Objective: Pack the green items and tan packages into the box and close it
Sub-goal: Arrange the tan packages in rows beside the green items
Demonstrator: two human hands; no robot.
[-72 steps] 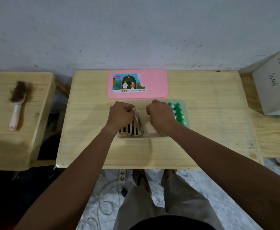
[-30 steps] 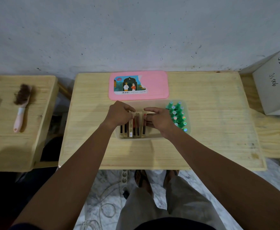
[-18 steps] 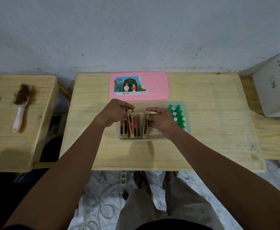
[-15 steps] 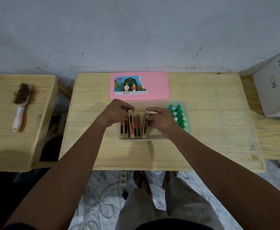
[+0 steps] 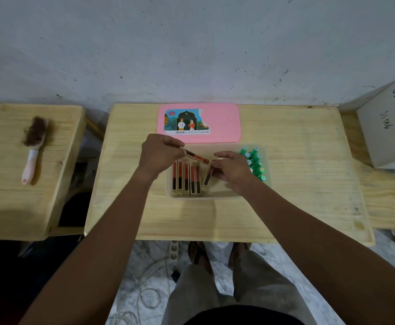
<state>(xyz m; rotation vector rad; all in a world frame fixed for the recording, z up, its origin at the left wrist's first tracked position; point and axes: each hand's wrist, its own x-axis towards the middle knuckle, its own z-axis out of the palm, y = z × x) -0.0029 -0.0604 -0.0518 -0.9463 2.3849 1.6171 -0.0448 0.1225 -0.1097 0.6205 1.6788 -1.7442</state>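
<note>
**Box** [image 5: 215, 197]: clear and shallow, sitting open on the middle of the table [image 5: 297, 195], its far edge just in front of the lid [image 5: 224, 123].

**Lid**: pink, carrying a picture label on its left half, lying flat at the wall side of the table.

**Packages** [image 5: 186, 180]: 5 tan ones, red-and-black faces showing, standing on edge side by side in the left part of the box.

**Package** [image 5: 196, 156]: 1 more, being held above that row, lying crosswise and tilting down to the right (its right tip is nearly meeting the right hand's fingers).

**Left hand** [image 5: 160, 154]: fingers curling, gripping the left end of the raised package.

**Second package** [image 5: 207, 178]: leaning inside the box just right of the row, its top tipping rightward.

**Right hand** [image 5: 232, 171]: hovering over the box's middle, thumb and fingertips pinching the top of the second package.

**Green items** [image 5: 253, 163]: small capped pieces clustering upright in the right end of the box, beside the right hand; count not readable.

**Brush** [image 5: 33, 146]: pink handle, brown bristles, lying on the bench [image 5: 4, 195] to the left.

**Carton** [image 5: 388, 134]: white, hand-marked "JS006", sitting at the far right.
</note>
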